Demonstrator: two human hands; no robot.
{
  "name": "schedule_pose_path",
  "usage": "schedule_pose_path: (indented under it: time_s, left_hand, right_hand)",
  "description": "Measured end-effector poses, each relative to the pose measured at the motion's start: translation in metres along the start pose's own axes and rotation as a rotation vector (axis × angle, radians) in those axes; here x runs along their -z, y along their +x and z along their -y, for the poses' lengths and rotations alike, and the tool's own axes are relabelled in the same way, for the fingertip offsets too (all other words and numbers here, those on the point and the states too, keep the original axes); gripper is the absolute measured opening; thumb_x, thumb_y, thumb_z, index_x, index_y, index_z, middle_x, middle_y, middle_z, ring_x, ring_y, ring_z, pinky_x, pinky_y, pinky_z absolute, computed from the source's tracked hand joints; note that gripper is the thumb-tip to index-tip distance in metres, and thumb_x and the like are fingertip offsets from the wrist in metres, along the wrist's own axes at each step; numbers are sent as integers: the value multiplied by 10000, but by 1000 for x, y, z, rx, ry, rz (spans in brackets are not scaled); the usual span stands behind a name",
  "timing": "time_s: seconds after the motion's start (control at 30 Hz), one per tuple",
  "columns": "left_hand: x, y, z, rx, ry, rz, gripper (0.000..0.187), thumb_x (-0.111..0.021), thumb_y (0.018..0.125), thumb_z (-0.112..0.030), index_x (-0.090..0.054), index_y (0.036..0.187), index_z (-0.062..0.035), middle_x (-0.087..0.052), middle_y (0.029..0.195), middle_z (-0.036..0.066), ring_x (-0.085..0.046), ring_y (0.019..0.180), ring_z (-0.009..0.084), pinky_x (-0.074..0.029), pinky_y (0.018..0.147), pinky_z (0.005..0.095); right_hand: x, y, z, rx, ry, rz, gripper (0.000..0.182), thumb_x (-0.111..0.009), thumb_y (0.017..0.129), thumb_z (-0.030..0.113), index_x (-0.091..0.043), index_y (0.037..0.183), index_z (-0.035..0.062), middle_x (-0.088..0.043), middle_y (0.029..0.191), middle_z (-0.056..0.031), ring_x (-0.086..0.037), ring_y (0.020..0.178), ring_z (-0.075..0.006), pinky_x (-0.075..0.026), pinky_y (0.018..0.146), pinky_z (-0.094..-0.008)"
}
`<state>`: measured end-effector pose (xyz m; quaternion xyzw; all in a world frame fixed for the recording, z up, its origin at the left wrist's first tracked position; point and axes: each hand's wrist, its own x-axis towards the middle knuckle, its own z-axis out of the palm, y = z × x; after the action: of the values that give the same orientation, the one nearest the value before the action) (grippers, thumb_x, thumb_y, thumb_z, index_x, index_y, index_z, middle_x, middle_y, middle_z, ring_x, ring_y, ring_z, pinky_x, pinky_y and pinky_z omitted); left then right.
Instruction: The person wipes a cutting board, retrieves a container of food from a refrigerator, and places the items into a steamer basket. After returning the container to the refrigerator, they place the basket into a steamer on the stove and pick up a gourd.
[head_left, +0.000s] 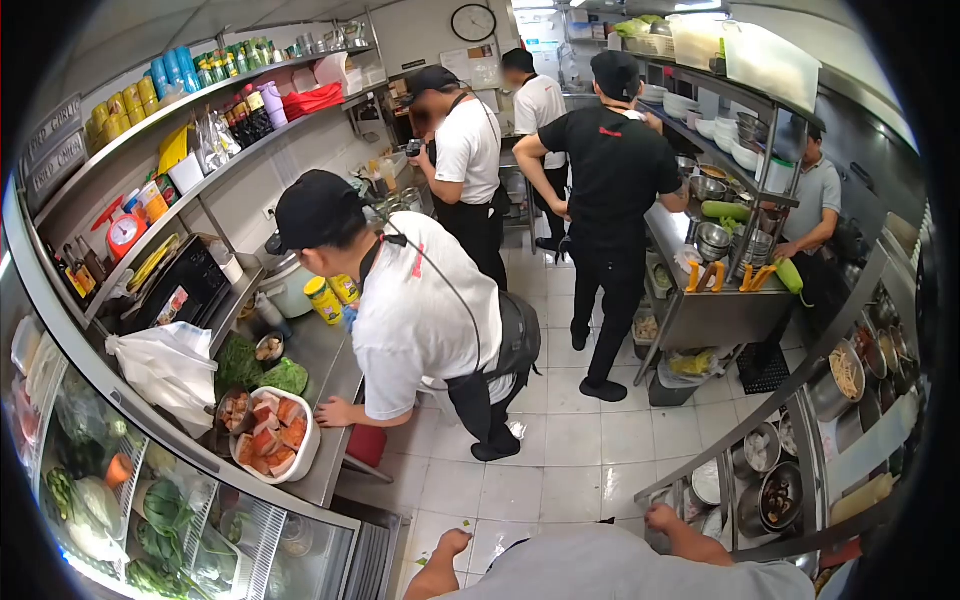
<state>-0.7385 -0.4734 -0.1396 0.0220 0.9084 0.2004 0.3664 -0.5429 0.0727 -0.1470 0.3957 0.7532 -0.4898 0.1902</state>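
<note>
My left hand [455,541] hangs low at the bottom of the view, fingers curled into a loose fist with nothing showing in them, above the white tiled floor [530,440]. My right hand [660,517], also closed and holding nothing visible, is beside the metal frame [690,484] of a rack on the right. Nearest to it inside that rack are a steel pot with pale pieces [757,450] and a larger pot with dark food [780,497]. My grey-white shirt [640,560] fills the bottom.
A person in a white shirt [420,300] leans over the left counter by a white tub of salmon pieces [275,437]. A glass-door fridge [160,500] with vegetables stands left. Several other people work farther back; one in black [610,190] stands at the right-hand counter [715,325].
</note>
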Motion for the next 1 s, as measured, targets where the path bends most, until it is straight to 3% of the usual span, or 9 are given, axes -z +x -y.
schedule_pose_path:
  time_s: [0.17, 0.27, 0.33, 0.37, 0.4, 0.43, 0.67, 0.87, 1.0]
  left_hand:
    - [-16, -9, 50, 121, 81, 206, 564, -460, 899, -513, -658, 1132, -39, -589, 1238, 205, -536, 1188, 356, -401, 1020, 418]
    - [-34, -21, 66, 301, -43, 248, 582, -449, 905, -538, -695, 1011, -22, -675, 1055, 198, -632, 1007, 343, -468, 899, 432]
    - [-39, -32, 69, 247, -51, 263, 591, -449, 904, -543, -700, 920, -9, -692, 907, 186, -657, 838, 331, -493, 799, 441]
    - [-46, -27, 80, -40, 204, 295, 422, -453, 937, -394, -668, 1022, -41, -675, 997, 221, -660, 867, 353, -518, 776, 449]
    - [-45, -28, 98, -380, 318, 103, 393, -409, 950, -358, -659, 1072, -79, -653, 1078, 211, -641, 944, 366, -508, 822, 452]
    - [-51, -21, 95, -153, 201, 237, 405, -417, 944, -371, -662, 1068, -74, -656, 1075, 208, -640, 948, 363, -506, 827, 447]
    - [-51, -12, 54, 165, -52, 190, 558, -469, 893, -511, -693, 1035, -20, -669, 1081, 197, -624, 1025, 351, -471, 908, 414]
    - [-18, -10, 23, 114, -103, 156, 524, -513, 883, -478, -669, 1121, -37, -624, 1195, 186, -572, 1138, 348, -436, 984, 385]
    - [-11, -9, 20, 108, -14, 173, 538, -510, 880, -484, -659, 1142, -38, -618, 1207, 185, -570, 1143, 345, -429, 994, 389]
  right_hand:
    - [6, 34, -19, -53, -205, 115, 169, -591, 843, 136, -673, 918, 9, -668, 831, -112, -654, 701, -246, -535, 583, -374]
    - [17, 51, -21, -140, -250, 143, 169, -604, 828, 147, -682, 884, 9, -667, 812, -113, -653, 705, -236, -535, 596, -357]
    - [19, 93, -50, 594, -1087, 256, 202, -614, 813, 171, -693, 887, 0, -676, 801, -118, -652, 690, -222, -531, 607, -344]
    - [16, 88, -37, 593, -1083, 254, 202, -614, 813, 171, -693, 887, 0, -676, 801, -118, -652, 690, -222, -531, 607, -344]
    - [13, 76, -10, 320, -792, 195, 225, -617, 808, 187, -695, 910, 2, -682, 813, -117, -655, 692, -217, -533, 618, -343]
    - [10, 68, 11, 51, -495, 134, 249, -620, 804, 203, -696, 933, 4, -688, 824, -116, -658, 694, -212, -534, 630, -342]
    - [-8, 40, 63, 104, -352, 76, 271, -622, 810, 228, -693, 953, 9, -694, 842, -107, -662, 701, -187, -543, 648, -328]
    - [-14, 48, 5, 169, -508, 106, 281, -616, 828, 236, -686, 987, 16, -689, 848, -101, -664, 705, -195, -539, 629, -330]
    - [-7, 12, -23, -64, -294, 133, 246, -606, 849, 232, -689, 930, 15, -683, 804, -106, -653, 661, -226, -522, 581, -358]
